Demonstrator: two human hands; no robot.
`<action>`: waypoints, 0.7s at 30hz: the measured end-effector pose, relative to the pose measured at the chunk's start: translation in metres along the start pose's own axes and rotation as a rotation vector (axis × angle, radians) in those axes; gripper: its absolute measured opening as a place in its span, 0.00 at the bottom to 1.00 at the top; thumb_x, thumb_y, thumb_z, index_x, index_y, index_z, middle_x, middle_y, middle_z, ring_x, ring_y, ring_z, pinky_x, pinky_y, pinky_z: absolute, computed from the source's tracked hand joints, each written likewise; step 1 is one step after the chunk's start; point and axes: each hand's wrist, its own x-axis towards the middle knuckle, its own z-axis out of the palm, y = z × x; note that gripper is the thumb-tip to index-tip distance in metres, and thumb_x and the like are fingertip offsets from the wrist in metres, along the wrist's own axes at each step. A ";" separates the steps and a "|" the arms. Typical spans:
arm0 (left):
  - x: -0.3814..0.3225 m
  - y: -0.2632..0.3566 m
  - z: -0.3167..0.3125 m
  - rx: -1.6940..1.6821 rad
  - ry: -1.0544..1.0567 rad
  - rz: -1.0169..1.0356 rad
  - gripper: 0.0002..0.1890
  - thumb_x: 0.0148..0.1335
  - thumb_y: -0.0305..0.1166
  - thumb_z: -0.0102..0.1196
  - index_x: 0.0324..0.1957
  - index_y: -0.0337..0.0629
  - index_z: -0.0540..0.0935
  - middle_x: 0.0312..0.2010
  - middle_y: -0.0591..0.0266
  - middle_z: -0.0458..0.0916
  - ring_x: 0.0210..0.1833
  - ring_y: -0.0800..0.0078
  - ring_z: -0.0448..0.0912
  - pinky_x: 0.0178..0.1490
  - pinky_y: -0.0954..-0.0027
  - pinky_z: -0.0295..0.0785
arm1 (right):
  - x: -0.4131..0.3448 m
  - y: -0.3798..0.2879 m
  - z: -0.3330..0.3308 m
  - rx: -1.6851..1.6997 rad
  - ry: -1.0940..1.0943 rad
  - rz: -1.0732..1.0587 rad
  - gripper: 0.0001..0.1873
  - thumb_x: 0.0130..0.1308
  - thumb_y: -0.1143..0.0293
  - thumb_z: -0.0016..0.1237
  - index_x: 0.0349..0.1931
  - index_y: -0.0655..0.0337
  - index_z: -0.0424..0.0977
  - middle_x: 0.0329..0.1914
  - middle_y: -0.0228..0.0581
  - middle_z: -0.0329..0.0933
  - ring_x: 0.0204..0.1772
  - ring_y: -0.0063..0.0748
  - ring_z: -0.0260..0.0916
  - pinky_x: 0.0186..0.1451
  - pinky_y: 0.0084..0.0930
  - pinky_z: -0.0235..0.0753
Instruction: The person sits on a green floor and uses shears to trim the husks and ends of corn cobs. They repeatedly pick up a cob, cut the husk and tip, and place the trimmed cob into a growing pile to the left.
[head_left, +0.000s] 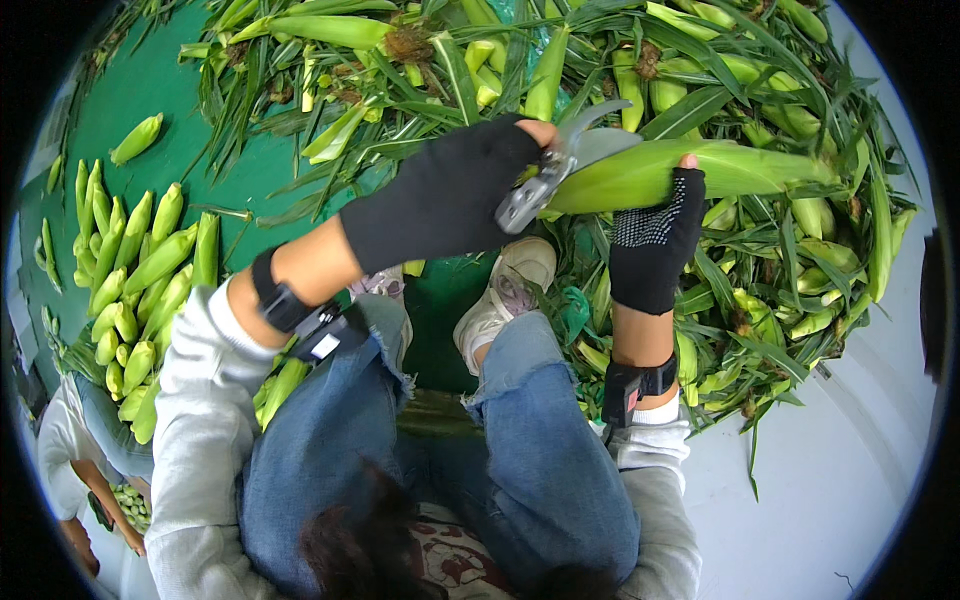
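Observation:
Both hands wear black fingerless gloves. My left hand (457, 180) grips a pair of metal pruning shears (536, 191) at the centre; their blades stand apart at the near end of a corn ear. That green corn ear in its husk (750, 169) lies almost level across the view, and my right hand (660, 225) holds it from below, thumb on the husk. The fingers of my right hand are partly hidden behind the ear. Below the left wrist, more green corn shows beside the knee.
A large heap of corn ears and husk leaves (757, 300) spreads across the top and right. Husked ears are piled (142, 300) at the left on the green floor (247, 180). Another person (75, 442) sits at the lower left. My shoes (510, 292) stand below the hands.

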 end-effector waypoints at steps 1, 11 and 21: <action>0.000 -0.006 0.003 -0.111 -0.160 -0.144 0.36 0.46 0.32 0.65 0.59 0.42 0.64 0.43 0.50 0.77 0.41 0.56 0.79 0.45 0.63 0.74 | -0.003 -0.003 0.003 0.202 0.008 0.164 0.19 0.65 0.69 0.50 0.56 0.57 0.63 0.51 0.43 0.67 0.54 0.38 0.67 0.56 0.34 0.71; -0.017 -0.027 0.003 -0.461 -0.374 -0.306 0.31 0.47 0.30 0.60 0.57 0.41 0.70 0.43 0.48 0.76 0.42 0.58 0.78 0.47 0.64 0.71 | -0.011 -0.001 0.020 0.639 0.019 0.612 0.25 0.63 0.56 0.52 0.55 0.60 0.65 0.49 0.41 0.70 0.54 0.38 0.68 0.58 0.37 0.70; -0.032 -0.019 0.039 -0.405 -0.243 -0.271 0.32 0.46 0.32 0.62 0.54 0.38 0.66 0.33 0.44 0.78 0.36 0.47 0.79 0.40 0.57 0.75 | -0.019 -0.007 0.029 0.361 0.138 0.507 0.25 0.61 0.62 0.55 0.55 0.59 0.61 0.47 0.40 0.70 0.48 0.34 0.70 0.47 0.34 0.75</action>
